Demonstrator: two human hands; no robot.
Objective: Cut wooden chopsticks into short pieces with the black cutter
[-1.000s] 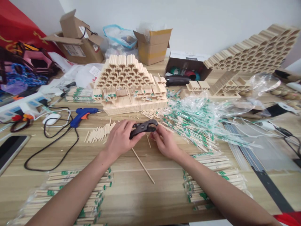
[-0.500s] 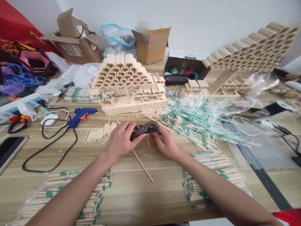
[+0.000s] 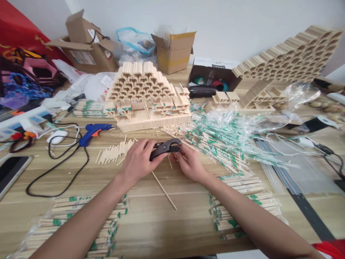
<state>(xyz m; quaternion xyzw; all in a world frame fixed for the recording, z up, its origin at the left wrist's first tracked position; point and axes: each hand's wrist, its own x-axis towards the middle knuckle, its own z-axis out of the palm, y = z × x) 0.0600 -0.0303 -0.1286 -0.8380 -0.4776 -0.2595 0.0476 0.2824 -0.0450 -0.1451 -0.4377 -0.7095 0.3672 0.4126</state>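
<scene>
My left hand (image 3: 138, 158) is closed around the handles of a black hand cutter (image 3: 163, 148), its curved jaws pointing right. My right hand (image 3: 190, 163) is closed at the jaws, fingers pinched together; what they hold is hidden. Below the hands a wooden chopstick (image 3: 164, 190) lies slanted on the table. Short cut stick pieces (image 3: 117, 151) lie in a rough row left of my left hand. Beyond the hands stands a stepped model built of wooden sticks (image 3: 153, 122), with honeycomb-like cells.
Wrapped chopsticks lie in a left pile (image 3: 78, 225) and a right pile (image 3: 242, 205) under my forearms. Torn wrappers (image 3: 223, 133) spread at right. A blue glue gun (image 3: 93, 133) with a black cord, a phone (image 3: 13, 174) and a larger stick structure (image 3: 291, 57) stand around.
Almost nothing differs. Both hands and the cutter stay in place, with only a very slight shift of the tool.
</scene>
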